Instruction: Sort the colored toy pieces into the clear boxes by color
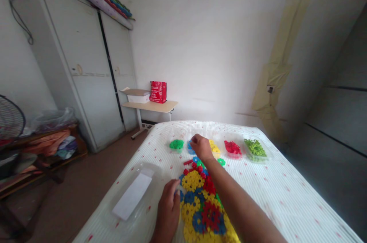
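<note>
My right hand is above the small clear box of blue pieces. Its fingers are pinched together and bent down, hiding what they hold, if anything. Lower down, my left hand is curled at the left edge of a heap of flower-shaped plastic pieces. A pale bit shows between its thumb and fingers, too unclear to name. Yellow, blue, red and green discs with notched rims make up the heap. Beyond it stand boxes of green pieces, yellow pieces, red pieces and light green pieces.
A clear tray with a white paper strip lies at the left of the cloth-covered table. Behind are a small desk with a red bag, and a grey cabinet. A fan stands far left.
</note>
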A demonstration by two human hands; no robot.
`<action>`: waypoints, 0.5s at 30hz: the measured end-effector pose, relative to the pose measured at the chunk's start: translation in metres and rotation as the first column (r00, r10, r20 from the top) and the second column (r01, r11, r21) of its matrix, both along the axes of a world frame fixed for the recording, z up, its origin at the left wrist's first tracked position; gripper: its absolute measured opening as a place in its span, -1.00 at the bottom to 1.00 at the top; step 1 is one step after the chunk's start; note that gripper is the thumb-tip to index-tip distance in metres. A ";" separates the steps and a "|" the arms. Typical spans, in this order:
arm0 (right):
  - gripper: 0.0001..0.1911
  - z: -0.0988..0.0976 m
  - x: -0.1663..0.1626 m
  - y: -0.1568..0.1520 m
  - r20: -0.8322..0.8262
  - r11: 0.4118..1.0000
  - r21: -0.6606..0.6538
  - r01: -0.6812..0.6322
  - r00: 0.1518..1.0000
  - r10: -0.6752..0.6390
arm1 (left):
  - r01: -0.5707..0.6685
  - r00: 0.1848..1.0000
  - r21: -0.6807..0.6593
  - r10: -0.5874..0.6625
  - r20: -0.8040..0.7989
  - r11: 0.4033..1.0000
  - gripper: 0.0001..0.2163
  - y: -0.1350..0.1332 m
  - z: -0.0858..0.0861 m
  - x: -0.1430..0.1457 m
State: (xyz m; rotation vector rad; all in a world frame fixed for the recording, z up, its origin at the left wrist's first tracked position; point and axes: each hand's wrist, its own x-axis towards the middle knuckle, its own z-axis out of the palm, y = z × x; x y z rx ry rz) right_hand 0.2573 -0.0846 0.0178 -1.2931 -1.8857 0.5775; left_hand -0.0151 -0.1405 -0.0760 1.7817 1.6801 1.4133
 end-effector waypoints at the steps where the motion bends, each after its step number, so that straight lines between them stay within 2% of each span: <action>1: -0.72 -0.001 -0.001 0.001 0.002 1.000 0.013 0.018 1.000 -0.018 | 0.002 1.000 0.006 -0.002 -0.025 1.000 -0.67 0.001 0.000 -0.001; 5: -0.67 -0.005 0.003 0.005 0.011 0.993 0.057 0.103 0.995 -0.103 | 0.048 0.982 0.010 -0.046 -0.181 0.999 -0.71 0.005 0.004 -0.001; 7: -0.71 -0.010 0.016 0.003 0.015 0.985 0.070 0.161 0.987 -0.162 | 0.075 0.957 -0.033 -0.081 -0.279 0.997 -0.70 0.010 0.010 0.002; 9: -0.71 -0.018 0.039 -0.006 0.028 0.962 0.086 0.259 0.965 -0.262 | 0.097 0.923 -0.100 -0.127 -0.363 0.990 -0.64 0.015 0.018 0.007; 12: -0.71 -0.034 0.081 -0.029 0.086 0.891 0.106 0.442 0.888 -0.451 | 0.118 0.890 -0.172 -0.181 -0.419 0.978 -0.61 0.025 0.031 0.018; 15: -0.70 -0.047 0.110 -0.052 0.144 0.857 0.093 0.507 0.845 -0.516 | 0.119 0.883 -0.197 -0.194 -0.427 0.973 -0.62 0.033 0.041 0.027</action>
